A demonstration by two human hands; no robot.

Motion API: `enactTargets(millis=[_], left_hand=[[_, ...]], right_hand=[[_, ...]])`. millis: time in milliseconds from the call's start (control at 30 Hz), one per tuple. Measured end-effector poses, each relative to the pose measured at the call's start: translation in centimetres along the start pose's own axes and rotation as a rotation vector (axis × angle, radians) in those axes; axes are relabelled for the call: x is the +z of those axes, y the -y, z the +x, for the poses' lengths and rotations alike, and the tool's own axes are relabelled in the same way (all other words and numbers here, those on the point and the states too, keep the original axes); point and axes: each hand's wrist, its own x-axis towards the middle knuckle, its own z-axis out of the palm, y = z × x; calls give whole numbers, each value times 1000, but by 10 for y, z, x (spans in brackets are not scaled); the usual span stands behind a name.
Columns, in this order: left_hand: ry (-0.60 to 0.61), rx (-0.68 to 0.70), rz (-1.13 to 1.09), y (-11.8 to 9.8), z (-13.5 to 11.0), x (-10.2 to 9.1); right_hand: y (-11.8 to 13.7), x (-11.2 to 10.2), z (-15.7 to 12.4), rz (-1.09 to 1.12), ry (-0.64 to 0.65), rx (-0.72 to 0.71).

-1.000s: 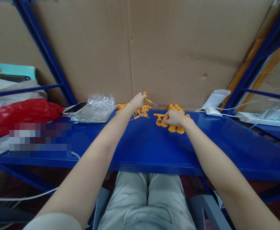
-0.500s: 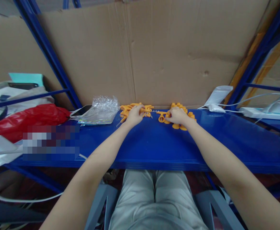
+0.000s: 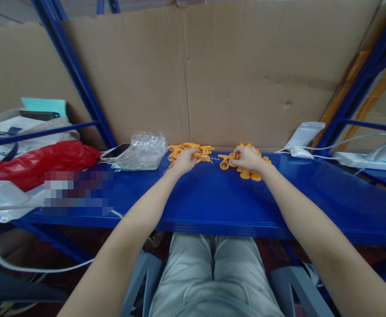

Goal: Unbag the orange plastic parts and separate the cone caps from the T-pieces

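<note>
Two heaps of small orange plastic parts lie at the back of a blue shelf (image 3: pixel 212 198), against a cardboard sheet. My left hand (image 3: pixel 184 159) rests on the left heap (image 3: pixel 179 150) with its fingers closed on a ribbed orange piece (image 3: pixel 202 156). A thin metal chain (image 3: pixel 214 159) trails from that heap. My right hand (image 3: pixel 247 158) lies on the right heap (image 3: pixel 254 174), fingers curled round an orange part (image 3: pixel 226 164) with a ring end.
A clear crinkled plastic bag (image 3: pixel 143 149) and a phone (image 3: pixel 115 152) lie left of the heaps. Farther left are a red bag (image 3: pixel 34 163) and white bags. A white pouch (image 3: pixel 301 137), cables and a power strip (image 3: pixel 367 160) sit right.
My left hand has come down from raised near the cardboard onto the left heap, still gripping an orange piece. My right hand has stayed on the right heap. The view shifted slightly.
</note>
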Motion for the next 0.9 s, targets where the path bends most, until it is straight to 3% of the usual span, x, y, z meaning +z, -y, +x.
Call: enactTargets(millis=[233,467,900], left_hand=[[2,-35,-14,-7,-2,-3],[0,-41,-17,-5,-1,0],[-6,-53,-15,-6,-2,-3]], right_hand=[[9,-7,0,215,-88,-45],[22,-8,0,135,45,-225],[24,-11,-2,153,47,-180]])
